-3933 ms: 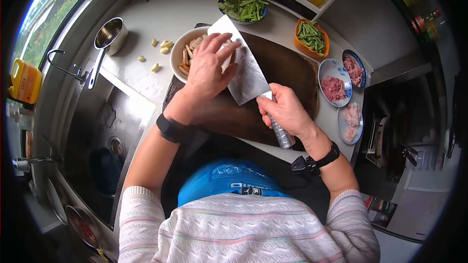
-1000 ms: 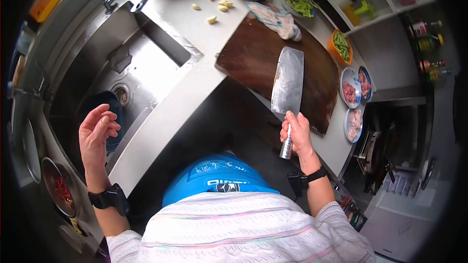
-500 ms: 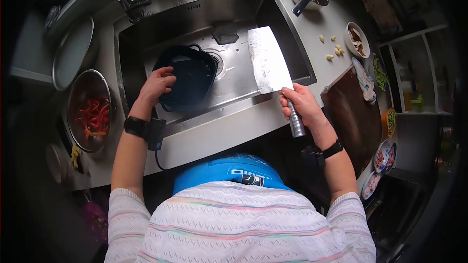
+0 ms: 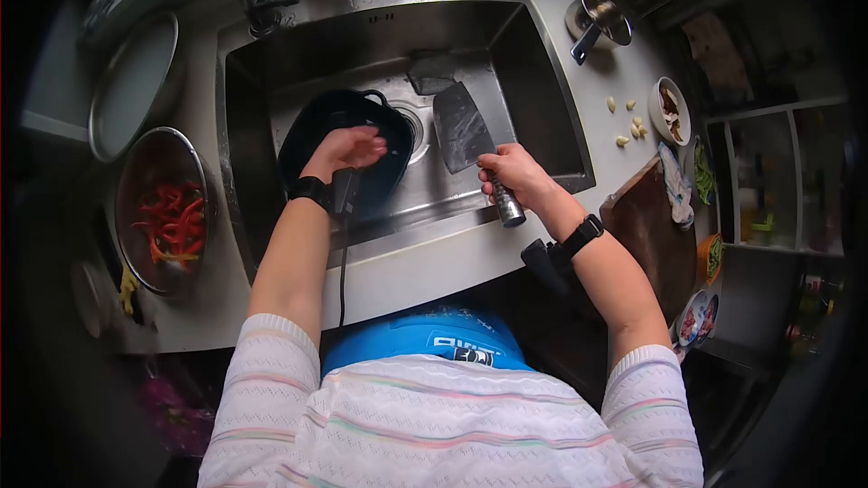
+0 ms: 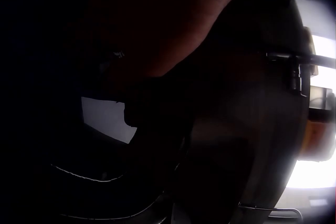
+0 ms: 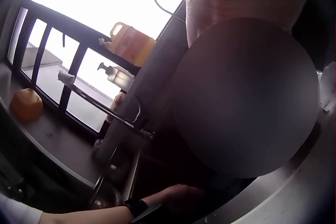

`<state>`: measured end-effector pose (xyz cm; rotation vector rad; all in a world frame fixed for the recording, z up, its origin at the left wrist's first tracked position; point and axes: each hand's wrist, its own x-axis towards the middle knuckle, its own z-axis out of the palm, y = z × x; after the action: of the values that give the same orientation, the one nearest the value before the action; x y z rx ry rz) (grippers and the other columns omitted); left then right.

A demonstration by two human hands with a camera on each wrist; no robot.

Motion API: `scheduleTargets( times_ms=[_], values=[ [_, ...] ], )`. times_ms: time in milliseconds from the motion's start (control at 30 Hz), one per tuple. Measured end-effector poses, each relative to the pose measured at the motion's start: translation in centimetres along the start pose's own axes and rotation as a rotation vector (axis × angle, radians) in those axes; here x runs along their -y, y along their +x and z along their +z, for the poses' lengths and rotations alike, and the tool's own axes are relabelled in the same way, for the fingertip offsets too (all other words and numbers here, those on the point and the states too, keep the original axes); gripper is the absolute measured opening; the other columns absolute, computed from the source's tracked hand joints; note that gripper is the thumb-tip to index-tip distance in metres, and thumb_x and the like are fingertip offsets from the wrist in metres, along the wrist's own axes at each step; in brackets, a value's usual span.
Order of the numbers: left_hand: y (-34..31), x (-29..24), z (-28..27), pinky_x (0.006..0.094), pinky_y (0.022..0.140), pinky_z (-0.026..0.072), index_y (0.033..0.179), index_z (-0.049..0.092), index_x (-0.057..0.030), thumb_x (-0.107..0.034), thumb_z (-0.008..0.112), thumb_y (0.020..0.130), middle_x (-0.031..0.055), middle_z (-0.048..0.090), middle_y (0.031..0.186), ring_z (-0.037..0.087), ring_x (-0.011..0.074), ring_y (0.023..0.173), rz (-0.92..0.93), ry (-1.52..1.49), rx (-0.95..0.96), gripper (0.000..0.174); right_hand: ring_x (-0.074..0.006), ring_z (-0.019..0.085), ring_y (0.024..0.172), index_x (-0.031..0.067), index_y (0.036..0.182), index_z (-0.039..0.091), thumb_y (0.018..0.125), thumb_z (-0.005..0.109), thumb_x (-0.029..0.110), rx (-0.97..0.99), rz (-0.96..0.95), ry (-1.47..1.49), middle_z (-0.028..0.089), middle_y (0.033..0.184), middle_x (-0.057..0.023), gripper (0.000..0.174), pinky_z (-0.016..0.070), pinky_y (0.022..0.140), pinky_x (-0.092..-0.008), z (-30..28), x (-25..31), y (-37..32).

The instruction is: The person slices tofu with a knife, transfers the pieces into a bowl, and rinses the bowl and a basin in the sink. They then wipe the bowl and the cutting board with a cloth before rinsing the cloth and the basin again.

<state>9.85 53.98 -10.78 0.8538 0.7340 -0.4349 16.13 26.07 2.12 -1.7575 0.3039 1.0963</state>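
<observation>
In the head view my right hand (image 4: 517,172) grips the metal handle of a cleaver (image 4: 459,126), its broad blade tilted over the steel sink (image 4: 533,117). My left hand (image 4: 351,150) is over a dark blue basin (image 4: 316,117) standing in the sink, fingers loosely bent and holding nothing. The basin lies close left of the blade, beside the drain. The left wrist view is very dark, with only part of the hand (image 5: 205,19) showing. In the right wrist view a blurred disc hides the cleaver, while the left hand appears low in the frame.
A steel bowl of red peppers (image 4: 172,226) stands left of the sink. Two taps, including one (image 4: 262,0) at back left, rise behind it. To the right are a saucepan (image 4: 601,18), garlic cloves (image 4: 636,124), a white bowl (image 4: 665,90) and the cutting board (image 4: 646,217).
The view has turned from the cutting board to the sink. My left hand left the white bowl and came over the basin; my right hand carried the cleaver over the sink and lowered it.
</observation>
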Motion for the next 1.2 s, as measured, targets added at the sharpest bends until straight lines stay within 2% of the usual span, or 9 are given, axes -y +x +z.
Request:
scheduleTargets(
  times_ms=[33, 100, 200, 333, 433, 533, 600, 967, 1200],
  values=[
    [-0.8, -0.9, 2.6, 0.0348, 0.082, 0.0513, 0.123, 0.046, 0.0036, -0.007, 0.056, 0.087, 0.0158, 0.063, 0.105, 0.063, 0.0268, 0.095, 0.101, -0.070, 0.296, 0.039, -0.0156, 0.053, 0.049, -0.0019, 0.087, 0.045, 0.086, 0.051, 0.008, 0.005, 0.002, -0.001, 0.052, 0.066, -0.0064, 0.012, 0.0455, 0.041, -0.0339, -0.1, 0.0, 0.3],
    [-2.4, -1.7, 5.2, 0.0354, 0.081, 0.0502, 0.125, 0.048, 0.0009, -0.011, 0.057, 0.087, 0.0135, 0.061, 0.110, 0.061, 0.0252, 0.098, 0.156, 0.019, 0.347, 0.040, -0.0153, 0.053, 0.049, -0.0018, 0.087, 0.046, 0.087, 0.051, 0.008, 0.039, 0.006, 0.024, 0.052, 0.066, -0.0063, 0.012, 0.0455, 0.041, -0.0343, -0.5, -0.2, 0.5],
    [-2.8, -2.2, 4.1, 0.0389, 0.086, 0.0434, 0.128, 0.050, -0.0101, -0.017, 0.059, 0.083, 0.0087, 0.056, 0.119, 0.052, 0.0181, 0.103, 0.115, 0.633, -0.068, 0.046, -0.0150, 0.053, 0.050, -0.0017, 0.087, 0.045, 0.087, 0.051, 0.009, 0.045, -0.005, 0.030, 0.052, 0.066, -0.0059, 0.012, 0.0451, 0.041, -0.0345, -0.9, -0.2, 0.6],
    [-0.9, 0.2, -3.8, 0.0399, 0.079, 0.0478, 0.114, 0.059, 0.0012, -0.009, 0.062, 0.073, 0.0179, 0.063, 0.110, 0.061, 0.0297, 0.103, 0.070, 1.166, -0.585, 0.042, -0.0124, 0.052, 0.049, 0.0015, 0.084, 0.045, 0.088, 0.052, 0.011, 0.027, -0.010, 0.039, 0.051, 0.065, -0.0043, 0.012, 0.0465, 0.042, -0.0301, -1.4, -0.4, 0.2],
    [-0.1, 1.1, -4.1, 0.0383, 0.075, 0.0493, 0.113, 0.059, 0.0029, -0.007, 0.059, 0.076, 0.0179, 0.066, 0.100, 0.064, 0.0293, 0.096, -0.003, 0.978, -0.548, 0.039, -0.0121, 0.052, 0.049, 0.0022, 0.084, 0.045, 0.088, 0.052, 0.011, 0.011, -0.002, 0.057, 0.052, 0.065, -0.0040, 0.012, 0.0466, 0.041, -0.0298, -1.7, -0.4, 0.0],
    [-2.1, -0.5, 2.1, 0.0292, 0.080, 0.0486, 0.127, 0.047, -0.0010, -0.006, 0.056, 0.087, 0.0147, 0.061, 0.114, 0.061, 0.0222, 0.100, 0.057, 0.082, 0.156, 0.042, -0.0115, 0.052, 0.049, 0.0029, 0.084, 0.045, 0.088, 0.053, 0.011, 0.029, 0.010, 0.089, 0.052, 0.065, -0.0035, 0.012, 0.0466, 0.041, -0.0295, -2.0, -0.8, 0.3],
    [-4.5, -1.8, 6.9, 0.0286, 0.086, 0.0458, 0.132, 0.043, -0.0042, -0.011, 0.055, 0.089, 0.0102, 0.057, 0.121, 0.057, 0.0194, 0.109, 0.238, 0.228, 0.295, 0.045, -0.0112, 0.052, 0.049, 0.0032, 0.084, 0.045, 0.088, 0.053, 0.011, 0.043, 0.013, 0.102, 0.052, 0.065, -0.0033, 0.012, 0.0467, 0.041, -0.0293, -2.1, -0.9, 0.1],
    [-2.4, -2.2, 2.1, 0.0324, 0.094, 0.0421, 0.116, 0.060, -0.0019, -0.008, 0.057, 0.073, 0.0163, 0.061, 0.115, 0.057, 0.0267, 0.111, 0.141, 1.281, -0.347, 0.044, -0.0120, 0.051, 0.049, 0.0033, 0.087, 0.043, 0.087, 0.053, 0.010, 0.089, -0.023, 0.194, 0.051, 0.066, -0.0039, 0.012, 0.0462, 0.042, -0.0310, -4.0, -0.8, -1.5],
    [1.7, -5.9, 10.7, 0.0364, 0.094, 0.0435, 0.109, 0.064, -0.0078, -0.007, 0.050, 0.073, 0.0172, 0.063, 0.107, 0.057, 0.0343, 0.105, 0.558, 1.275, -0.347, 0.039, -0.0113, 0.052, 0.049, 0.0034, 0.086, 0.043, 0.086, 0.053, 0.008, 0.015, -0.022, 0.220, 0.052, 0.066, -0.0037, 0.010, 0.0463, 0.041, -0.0301, -5.7, -1.1, -2.0]
  ],
)
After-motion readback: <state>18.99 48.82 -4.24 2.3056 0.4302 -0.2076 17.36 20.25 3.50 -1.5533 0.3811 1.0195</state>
